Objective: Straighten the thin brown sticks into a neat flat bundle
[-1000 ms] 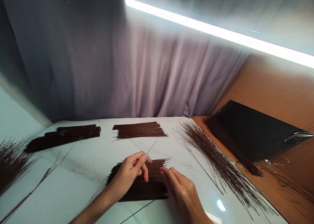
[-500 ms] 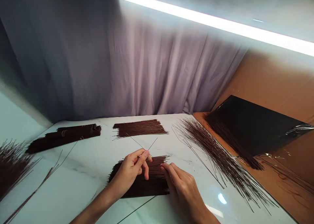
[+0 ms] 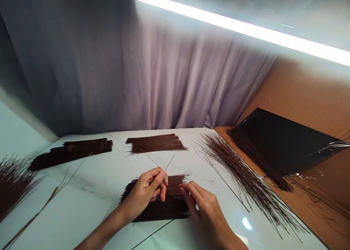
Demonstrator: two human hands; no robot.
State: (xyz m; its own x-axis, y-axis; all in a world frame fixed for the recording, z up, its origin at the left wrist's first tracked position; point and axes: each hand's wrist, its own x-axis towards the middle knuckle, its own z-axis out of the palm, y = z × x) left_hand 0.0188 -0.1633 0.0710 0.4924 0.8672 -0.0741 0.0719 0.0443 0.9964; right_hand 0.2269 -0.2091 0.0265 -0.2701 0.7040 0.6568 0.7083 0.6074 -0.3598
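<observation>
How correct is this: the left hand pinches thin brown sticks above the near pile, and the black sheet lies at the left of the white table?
Not quite: the head view shows the black sheet at the right of the white table, not at the left. The left hand does pinch thin brown sticks above the near pile.

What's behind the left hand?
Behind the left hand: a pile of dark brown sticks, its right side and front edge visible. The part directly behind the hand is covered.
</observation>
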